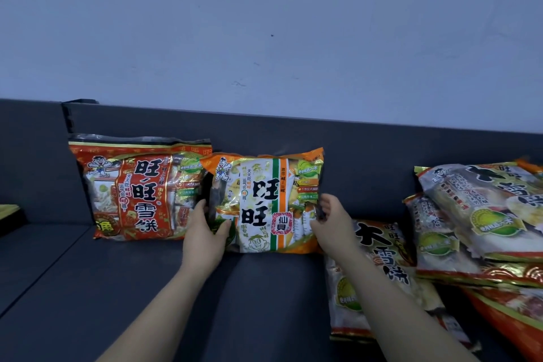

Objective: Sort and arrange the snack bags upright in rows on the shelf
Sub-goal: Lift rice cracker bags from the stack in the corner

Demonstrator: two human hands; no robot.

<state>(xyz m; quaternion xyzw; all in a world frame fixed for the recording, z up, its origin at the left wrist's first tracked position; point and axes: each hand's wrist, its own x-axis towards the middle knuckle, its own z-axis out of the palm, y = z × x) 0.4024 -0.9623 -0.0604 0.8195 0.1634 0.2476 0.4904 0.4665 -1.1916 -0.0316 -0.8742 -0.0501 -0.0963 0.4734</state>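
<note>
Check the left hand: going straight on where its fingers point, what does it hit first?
The left hand grips the orange bag by its left edge, so that comes first. Behind it, probably the red bag, though depth is unclear.

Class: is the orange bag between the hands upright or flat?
Upright: the orange bag stands on its bottom edge, left hand and right hand holding its sides.

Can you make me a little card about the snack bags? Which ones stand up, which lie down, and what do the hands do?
standing: red bag, against the back panel; orange bag right next to it
lying down: pile of bags on the right, flat and stacked
left hand: grips the orange bag's left edge
right hand: holds its right edge
shelf: dark grey
</note>
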